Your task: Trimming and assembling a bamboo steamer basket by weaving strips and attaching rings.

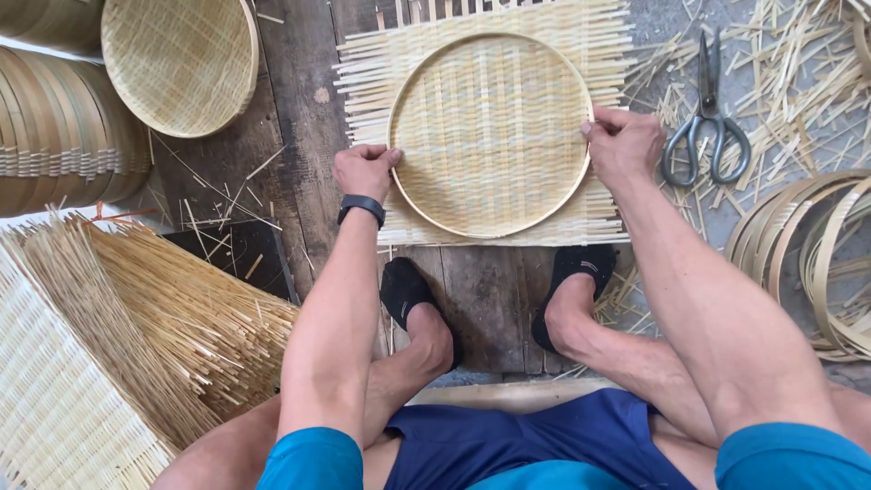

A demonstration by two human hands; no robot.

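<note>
Seated low over dark floorboards [299,118], knees spread and both feet in black socks planted just below the work, I look down on a square woven bamboo mat [494,213] lying flat at upper centre of the frame, its loose strip ends fraying out on every side. Pressed onto it sits a round bamboo hoop [490,229], centred so the weave fills the ring. Both arms reach out evenly to hold it there: left hand [365,171], with a black wristband, is curled shut against the hoop's left edge, and right hand [624,145] pinches the right edge between thumb and fingers, apparently steadying the ring from opposite sides.

At lower left lies a stack of woven mats [82,363], within reach. Finished round trays [180,59] lean at upper left beside nested rims [54,136]. Spare hoops [812,245] rest at right edge. Scissors [706,127] lie closed among offcuts at upper right, just beside my right hand.
</note>
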